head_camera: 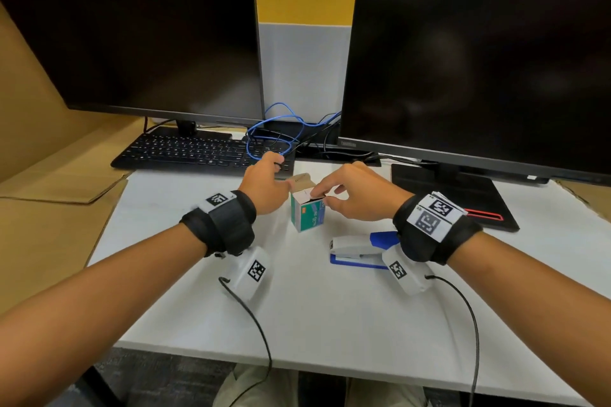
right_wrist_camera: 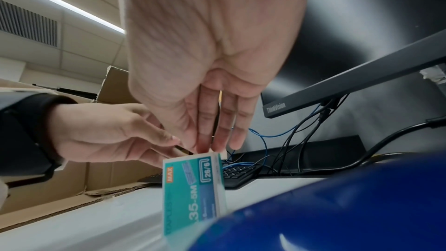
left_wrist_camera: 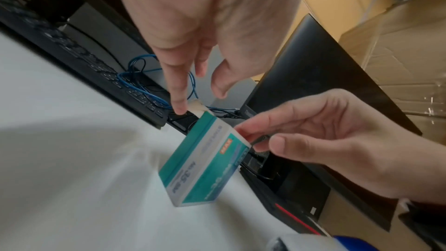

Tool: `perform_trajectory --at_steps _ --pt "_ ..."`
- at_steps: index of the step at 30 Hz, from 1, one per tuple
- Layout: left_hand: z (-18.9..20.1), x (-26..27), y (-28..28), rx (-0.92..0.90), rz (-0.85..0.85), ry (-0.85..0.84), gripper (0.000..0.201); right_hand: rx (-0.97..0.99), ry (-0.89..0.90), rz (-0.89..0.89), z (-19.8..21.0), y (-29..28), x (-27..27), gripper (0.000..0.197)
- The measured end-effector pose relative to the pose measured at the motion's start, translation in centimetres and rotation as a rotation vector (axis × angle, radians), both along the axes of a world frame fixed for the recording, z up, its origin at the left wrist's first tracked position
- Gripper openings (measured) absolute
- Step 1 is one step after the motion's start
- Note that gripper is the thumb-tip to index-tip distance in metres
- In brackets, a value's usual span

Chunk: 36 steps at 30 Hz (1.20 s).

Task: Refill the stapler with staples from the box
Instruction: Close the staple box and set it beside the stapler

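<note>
I have the staple box [head_camera: 308,212] standing on end near the middle of the white desk [head_camera: 185,314], its top flap [head_camera: 300,181] folded up and back, so the mouth faces me and both hands can work it from above. My left hand [head_camera: 264,188] sits on the left of the box with fingers loosely spread; from the left wrist view one fingertip [left_wrist_camera: 179,109] touches the raised flap, which I judge keeps it out of the way and steadies the box. My right hand [head_camera: 355,195] comes in from the right, thumb and forefinger pinching at the top edge of the box, at the inner tuck flap or the opening; I cannot tell whether any staples are between them yet.

The stapler [head_camera: 360,249], white and blue, lies shut on the desk just near and right of the box, partly under my right wrist, close for loading. I judge I am at the opening step, nothing refilled so far.
</note>
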<state>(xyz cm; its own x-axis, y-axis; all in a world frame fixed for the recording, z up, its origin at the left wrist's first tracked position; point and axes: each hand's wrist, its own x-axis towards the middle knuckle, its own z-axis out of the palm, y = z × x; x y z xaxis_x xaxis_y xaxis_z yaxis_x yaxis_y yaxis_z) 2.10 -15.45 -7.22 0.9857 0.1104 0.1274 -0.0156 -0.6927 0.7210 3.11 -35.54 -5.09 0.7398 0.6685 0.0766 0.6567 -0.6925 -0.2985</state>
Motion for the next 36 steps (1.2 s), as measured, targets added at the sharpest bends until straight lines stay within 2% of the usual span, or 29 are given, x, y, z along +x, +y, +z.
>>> perform_trajectory --at_steps 2,6,12,18,24,32,36 --pt "0.3 0.2 0.1 -0.087 -0.022 -0.066 0.044 -0.019 -0.001 0.003 0.0 0.0 0.0 0.031" --pt "0.7 -0.4 -0.1 -0.009 -0.079 -0.202 0.023 -0.047 0.004 -0.005 -0.1 0.0 0.0 0.032" --pt "0.2 -1.1 -0.3 0.057 -0.153 -0.284 0.02 -0.03 -0.008 0.004 0.2 -0.3 -0.4 0.033" --pt "-0.5 -1.3 -0.6 0.142 -0.225 -0.266 0.02 0.024 0.001 0.033 0.3 -1.1 -0.8 0.027" --pt "-0.9 -1.2 -0.9 0.208 -0.189 -0.227 0.015 0.125 0.011 -0.058 0.2 -1.9 -0.6 0.023" --pt "-0.8 -1.6 -1.1 0.277 -0.17 -0.189 0.018 0.081 0.025 -0.1 0.2 -2.7 -0.6 0.026" --pt "-1.0 -1.7 -1.2 0.285 -0.228 -0.142 0.021 -0.046 0.108 -0.077 0.5 -3.7 -1.1 0.033"
